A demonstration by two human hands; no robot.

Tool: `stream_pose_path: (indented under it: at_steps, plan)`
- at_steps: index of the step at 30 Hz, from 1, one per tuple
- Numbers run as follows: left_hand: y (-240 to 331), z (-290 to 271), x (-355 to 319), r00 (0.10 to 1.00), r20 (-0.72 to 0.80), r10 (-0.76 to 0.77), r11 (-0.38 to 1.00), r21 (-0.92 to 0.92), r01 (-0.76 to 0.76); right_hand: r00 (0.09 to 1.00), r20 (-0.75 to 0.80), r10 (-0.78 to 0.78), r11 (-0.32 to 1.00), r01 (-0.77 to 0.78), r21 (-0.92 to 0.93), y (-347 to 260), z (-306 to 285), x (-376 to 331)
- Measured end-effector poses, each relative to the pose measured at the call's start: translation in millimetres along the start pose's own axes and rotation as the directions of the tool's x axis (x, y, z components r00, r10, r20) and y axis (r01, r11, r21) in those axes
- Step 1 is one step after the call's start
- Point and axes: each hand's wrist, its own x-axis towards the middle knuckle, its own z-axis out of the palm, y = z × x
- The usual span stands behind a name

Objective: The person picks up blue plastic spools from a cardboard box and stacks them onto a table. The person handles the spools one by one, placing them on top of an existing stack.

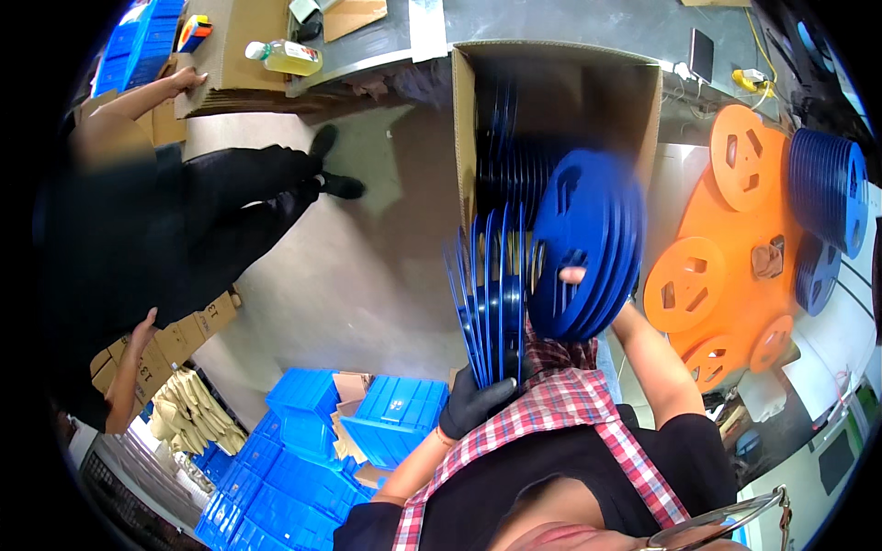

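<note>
The left hand (473,404), in a black glove, is curled round the lower rims of a set of fanned blue discs (489,321), which stand on edge just off 12 o'clock from it. Holding them low probably lets the palm take the weight while their upper edges spread. The right hand (571,275) is mostly hidden behind a set of tilted blue discs (588,239); 1 bare fingertip shows through a cutout, so it seems hooked there, likely to keep the set together. How its other fingers lie, I cannot tell.

The left forearm rises from 7 o'clock, the wrist low; the right comes in from 5 o'clock and reaches toward 11. The 2 sets are side by side in front of the checked apron (560,395).

At 12 o'clock, an open cardboard box (650,119) faces the hands, with more blue discs (514,174) inside; their rims line up in a row, presumably to pack closely. The bench (542,23) lies beyond. Orange discs (682,285) sit at 3 o'clock, blue bins (395,418) at 8, and a co-worker's hand (189,79) touches stacked cardboard (239,69) at 10.
</note>
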Motion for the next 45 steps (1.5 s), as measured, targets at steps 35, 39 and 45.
stream_pose_path:
  at_steps: [35, 39, 45]
  plan:
    - [-6, 24, -3, 0.995, 0.096, -0.028, 0.990, 0.143, 0.014, 0.942, 0.185, 0.282, 0.861, -0.163, -0.482, 38, -50, 21]
    - [-3, 37, 28, 0.973, 0.211, -0.094, 0.973, 0.229, 0.045, 0.892, 0.397, 0.218, 0.941, -0.085, -0.326, 40, -4, -50]
    - [-23, 59, 58, 0.955, 0.288, -0.068, 0.976, 0.217, 0.004, 0.926, 0.362, 0.103, 0.986, -0.048, -0.158, 31, 19, -54]
